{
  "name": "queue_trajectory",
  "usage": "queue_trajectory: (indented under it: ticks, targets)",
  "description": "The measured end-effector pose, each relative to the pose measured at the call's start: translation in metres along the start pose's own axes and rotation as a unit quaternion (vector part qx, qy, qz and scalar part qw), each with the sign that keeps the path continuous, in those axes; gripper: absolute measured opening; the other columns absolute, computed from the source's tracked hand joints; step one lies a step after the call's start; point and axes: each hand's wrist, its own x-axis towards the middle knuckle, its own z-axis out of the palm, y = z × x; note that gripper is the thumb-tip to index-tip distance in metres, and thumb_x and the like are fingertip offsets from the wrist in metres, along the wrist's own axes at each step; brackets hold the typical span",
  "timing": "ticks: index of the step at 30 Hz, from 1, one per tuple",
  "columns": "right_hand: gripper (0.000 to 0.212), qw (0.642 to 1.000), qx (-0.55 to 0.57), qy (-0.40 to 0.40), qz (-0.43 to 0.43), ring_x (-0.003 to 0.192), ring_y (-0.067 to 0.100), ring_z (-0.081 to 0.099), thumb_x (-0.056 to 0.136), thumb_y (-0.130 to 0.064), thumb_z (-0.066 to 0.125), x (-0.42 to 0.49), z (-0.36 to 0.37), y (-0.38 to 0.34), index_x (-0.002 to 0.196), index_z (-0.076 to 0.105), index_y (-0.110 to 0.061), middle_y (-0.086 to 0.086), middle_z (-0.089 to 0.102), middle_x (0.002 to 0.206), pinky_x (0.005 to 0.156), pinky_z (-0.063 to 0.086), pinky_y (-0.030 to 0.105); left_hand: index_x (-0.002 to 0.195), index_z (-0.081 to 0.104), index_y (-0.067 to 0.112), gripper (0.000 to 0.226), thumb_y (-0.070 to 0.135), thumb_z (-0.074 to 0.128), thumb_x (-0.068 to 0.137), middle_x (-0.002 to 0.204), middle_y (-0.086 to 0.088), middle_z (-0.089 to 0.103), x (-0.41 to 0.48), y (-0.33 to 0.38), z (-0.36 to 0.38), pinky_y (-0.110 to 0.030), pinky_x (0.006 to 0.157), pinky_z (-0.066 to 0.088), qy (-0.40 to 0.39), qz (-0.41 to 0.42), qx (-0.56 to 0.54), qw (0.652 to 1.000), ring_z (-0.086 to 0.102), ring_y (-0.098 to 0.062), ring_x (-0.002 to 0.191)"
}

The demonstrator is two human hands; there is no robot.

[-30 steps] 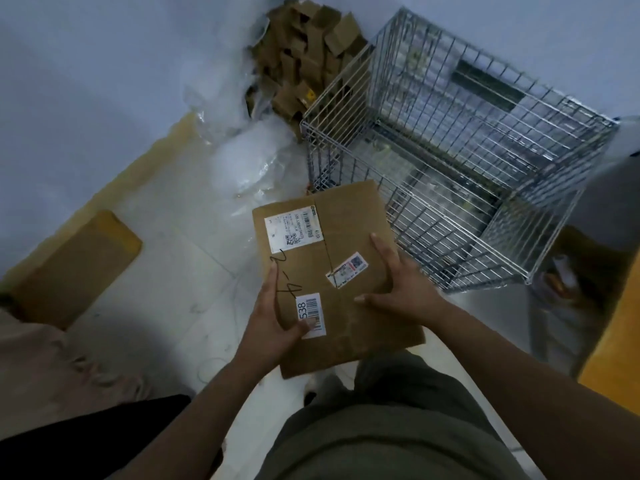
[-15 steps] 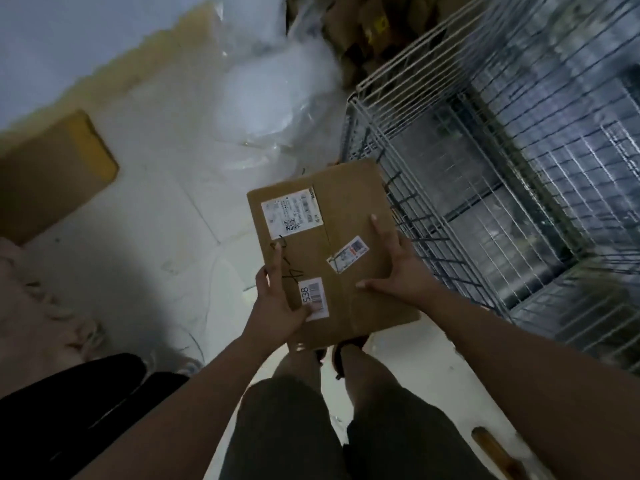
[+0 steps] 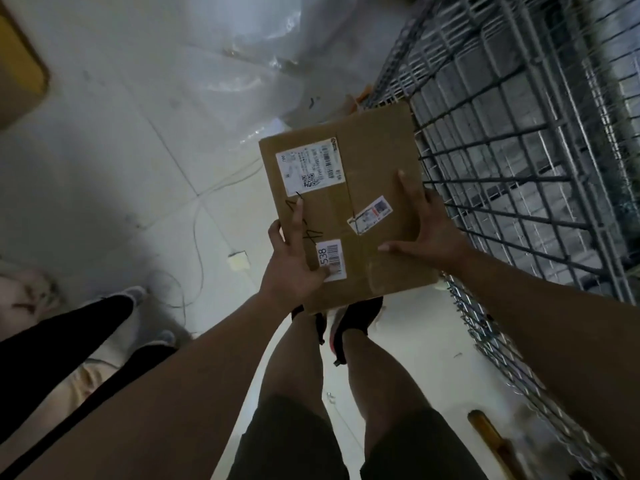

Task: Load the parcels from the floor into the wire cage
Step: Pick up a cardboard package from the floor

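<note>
Head view: cardboard parcel (image 3: 367, 188) in grip of left hand (image 3: 294, 271) and right hand (image 3: 429, 233), just beside wire cage (image 3: 519, 133). Not yet loaded; none visible inside.

Parcel depot or storeroom, not a home: grey steel wire-mesh cage (image 3: 519, 150), brown cardboard parcel (image 3: 375, 157) with barcode shipping labels, heap of clear plastic wrap (image 3: 249, 53) on pale tiled floor (image 3: 121, 150).

Parcel (image 3: 375, 150) left of wire cage (image 3: 512, 147)
</note>
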Motion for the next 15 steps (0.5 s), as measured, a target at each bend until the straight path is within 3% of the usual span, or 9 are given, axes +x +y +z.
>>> queue_trajectory:
  ticks: [4,7,11,15]
  targets:
    - [0.129,0.999,-0.034,0.006,0.000,0.146,0.042,0.031,0.064,-0.063,0.088,-0.001,-0.003,-0.007,0.153,-0.006,-0.064,0.009,0.017,0.164,0.109,0.039,0.070,0.153,-0.014,0.058,0.125,0.038,0.085,0.080,0.164,-0.001,0.000,-0.005,0.004,-0.010,-0.046,0.089,0.062,-0.014,-0.004,-0.014,1.000,0.058,-0.036,0.126]
    - [0.127,0.998,-0.053,0.036,0.011,0.152,0.040,0.020,0.066,-0.059,0.087,-0.009,-0.003,-0.019,0.155,-0.004,-0.060,0.007,0.011,0.167,0.116,0.032,0.066,0.155,-0.012,0.056,0.120,0.034,0.081,0.083,0.165,0.000,-0.005,-0.012,0.011,-0.020,-0.047,0.087,0.062,-0.014,0.008,-0.005,1.000,0.056,-0.037,0.129]
    - [0.124,0.993,-0.108,0.050,0.017,0.155,0.036,0.009,0.069,-0.060,0.085,-0.024,-0.012,-0.044,0.159,-0.001,-0.051,0.003,0.004,0.170,0.121,0.019,0.061,0.159,0.002,0.052,0.110,0.044,0.077,0.080,0.167,0.001,-0.009,-0.031,0.020,-0.053,-0.053,0.097,0.055,0.033,0.041,0.063,0.997,0.028,-0.034,0.151]
    - [0.118,0.992,-0.122,0.033,-0.006,0.156,0.029,0.008,0.071,-0.059,0.082,-0.049,-0.033,-0.092,0.163,0.013,-0.034,0.008,0.010,0.169,0.126,0.011,0.054,0.159,0.020,0.043,0.098,0.042,0.080,0.081,0.165,0.003,-0.002,-0.063,0.032,-0.103,-0.048,0.102,0.050,0.058,0.048,0.077,0.994,0.025,-0.025,0.152]
